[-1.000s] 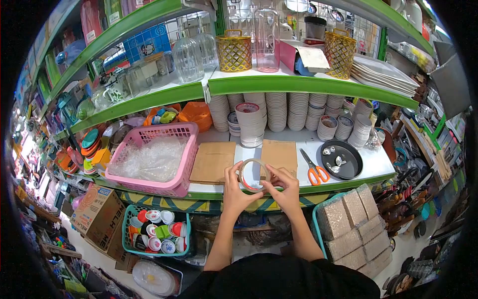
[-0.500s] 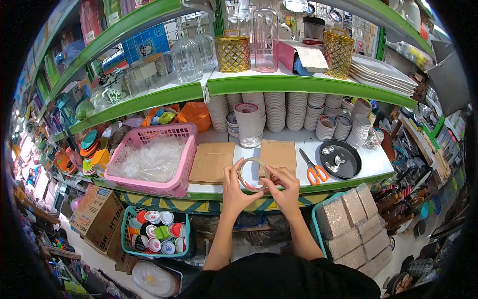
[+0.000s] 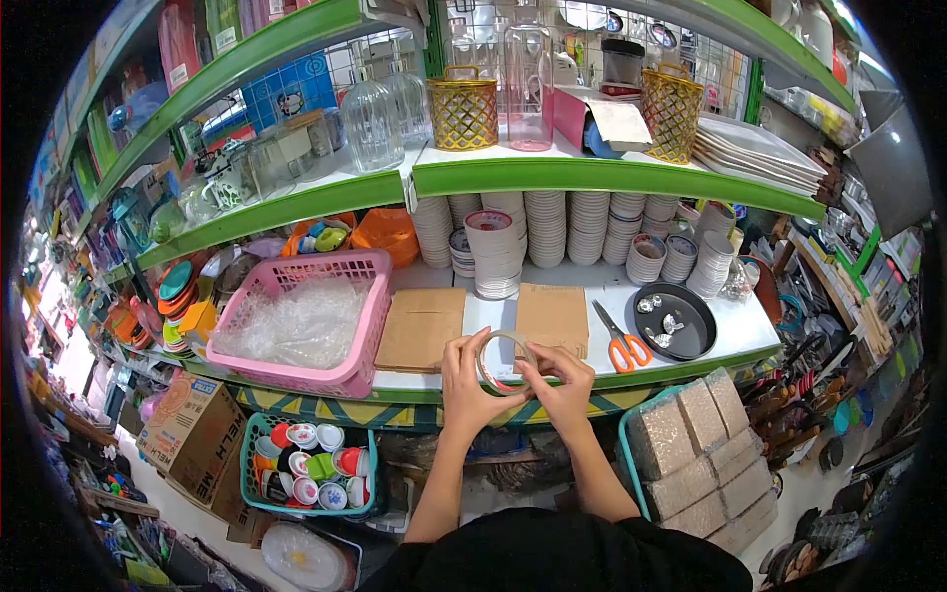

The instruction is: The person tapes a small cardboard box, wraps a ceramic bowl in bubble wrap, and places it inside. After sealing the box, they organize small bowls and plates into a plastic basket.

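Packing-tape roll (image 3: 501,387) held up between both hands, just off the shelf front

Head view: the roll is in the air before the front of the lower white shelf (image 3: 745,328), resting on nothing. The left hand (image 3: 469,387) has its grip closed on the left side of the ring. The right hand (image 3: 564,391) grasps the right side, its thumb and index finger close together at the rim. No strip can be seen pulled free.

By the look of it, the step in hand is handling the roll at its rim, perhaps feeling for the loose end; the fingertip contact is too small to confirm. Such work would call for the left grip to bear the roll while the right thumb and finger pick lightly along the band.

Being a ring, the roll has no long side. Its axis runs through the hole, roughly from the wearer toward the shelf and seemingly downward, with one round face turned to the camera; the exact tilt is hard to judge.

Beyond the hands, a left cardboard piece (image 3: 422,328) and a right cardboard piece (image 3: 552,321) lie flat. Orange-handled scissors (image 3: 628,351) rest near the right hand, untouched, blades pointing away and leftward.
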A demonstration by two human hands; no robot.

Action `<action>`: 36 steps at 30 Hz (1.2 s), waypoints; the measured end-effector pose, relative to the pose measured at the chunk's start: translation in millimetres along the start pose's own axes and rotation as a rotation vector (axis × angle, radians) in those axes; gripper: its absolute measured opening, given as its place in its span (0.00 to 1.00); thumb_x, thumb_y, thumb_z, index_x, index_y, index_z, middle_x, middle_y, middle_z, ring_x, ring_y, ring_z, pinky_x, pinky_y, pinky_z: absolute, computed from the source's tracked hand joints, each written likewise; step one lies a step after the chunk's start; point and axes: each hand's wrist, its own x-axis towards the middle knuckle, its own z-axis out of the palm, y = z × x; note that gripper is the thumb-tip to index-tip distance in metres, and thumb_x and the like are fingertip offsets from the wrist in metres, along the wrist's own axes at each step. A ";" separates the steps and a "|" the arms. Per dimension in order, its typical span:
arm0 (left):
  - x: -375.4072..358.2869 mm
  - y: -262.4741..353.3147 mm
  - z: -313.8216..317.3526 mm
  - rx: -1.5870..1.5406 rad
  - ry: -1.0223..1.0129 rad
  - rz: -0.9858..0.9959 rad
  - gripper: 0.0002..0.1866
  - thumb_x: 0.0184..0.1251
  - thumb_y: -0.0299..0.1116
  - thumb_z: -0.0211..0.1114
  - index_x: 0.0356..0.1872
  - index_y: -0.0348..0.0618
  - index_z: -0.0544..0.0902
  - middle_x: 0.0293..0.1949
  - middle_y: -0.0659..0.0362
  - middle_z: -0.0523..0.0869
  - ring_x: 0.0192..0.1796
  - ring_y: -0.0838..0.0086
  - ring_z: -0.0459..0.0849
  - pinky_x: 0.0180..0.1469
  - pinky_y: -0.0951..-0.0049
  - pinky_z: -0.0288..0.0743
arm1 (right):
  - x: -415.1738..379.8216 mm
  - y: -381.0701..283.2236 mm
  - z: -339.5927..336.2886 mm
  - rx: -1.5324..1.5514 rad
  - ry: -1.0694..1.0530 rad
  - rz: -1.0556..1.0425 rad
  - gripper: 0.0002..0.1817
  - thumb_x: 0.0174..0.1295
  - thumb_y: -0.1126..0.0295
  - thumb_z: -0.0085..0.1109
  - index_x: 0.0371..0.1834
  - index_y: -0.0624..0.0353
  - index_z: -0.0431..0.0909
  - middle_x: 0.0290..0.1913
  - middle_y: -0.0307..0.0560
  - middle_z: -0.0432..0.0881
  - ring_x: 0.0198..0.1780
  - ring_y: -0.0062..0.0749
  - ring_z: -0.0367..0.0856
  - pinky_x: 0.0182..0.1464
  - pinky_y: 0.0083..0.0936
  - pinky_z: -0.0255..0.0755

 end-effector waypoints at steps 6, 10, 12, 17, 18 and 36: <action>0.0 -1.4 0.2 -0.003 0.019 -0.020 0.48 0.25 0.44 0.83 0.56 0.43 0.72 0.46 0.54 0.70 0.50 0.60 0.74 0.50 0.61 0.71 | 0.2 -2.2 2.5 -0.028 0.031 -0.016 0.13 0.50 0.82 0.68 0.40 0.71 0.80 0.35 0.49 0.83 0.31 0.23 0.83 0.34 0.18 0.79; -0.4 -2.6 0.2 -0.022 0.012 -0.029 0.47 0.24 0.43 0.83 0.56 0.45 0.73 0.45 0.55 0.70 0.50 0.60 0.74 0.49 0.61 0.71 | 2.0 0.3 4.0 -0.023 0.042 0.013 0.10 0.51 0.82 0.67 0.36 0.70 0.79 0.33 0.47 0.83 0.32 0.22 0.83 0.33 0.17 0.78; -0.1 -3.7 1.4 -0.038 0.000 -0.039 0.47 0.24 0.43 0.83 0.56 0.46 0.73 0.45 0.55 0.70 0.50 0.60 0.74 0.49 0.61 0.71 | 1.8 4.8 7.1 -0.028 0.080 -0.023 0.10 0.50 0.81 0.68 0.35 0.69 0.79 0.29 0.46 0.83 0.29 0.21 0.82 0.31 0.17 0.77; -1.9 -3.8 5.6 0.021 0.039 -0.002 0.47 0.23 0.45 0.83 0.55 0.47 0.72 0.44 0.55 0.69 0.48 0.60 0.74 0.48 0.61 0.70 | 2.2 6.5 7.0 -0.056 0.136 -0.103 0.08 0.50 0.79 0.68 0.32 0.67 0.78 0.24 0.42 0.81 0.24 0.18 0.79 0.27 0.16 0.74; -2.2 -3.2 6.2 0.021 0.038 -0.003 0.47 0.23 0.45 0.83 0.55 0.47 0.72 0.44 0.55 0.69 0.48 0.60 0.74 0.48 0.61 0.70 | 1.5 7.0 5.6 -0.068 0.126 -0.105 0.08 0.51 0.80 0.67 0.32 0.68 0.77 0.25 0.42 0.81 0.26 0.17 0.79 0.28 0.15 0.74; 2.6 -5.2 4.3 0.054 0.031 -0.028 0.46 0.25 0.46 0.82 0.56 0.49 0.74 0.43 0.57 0.69 0.47 0.61 0.74 0.48 0.61 0.68 | 4.8 6.7 4.6 -0.170 0.075 -0.214 0.13 0.49 0.79 0.69 0.39 0.65 0.81 0.30 0.47 0.83 0.26 0.24 0.80 0.28 0.19 0.74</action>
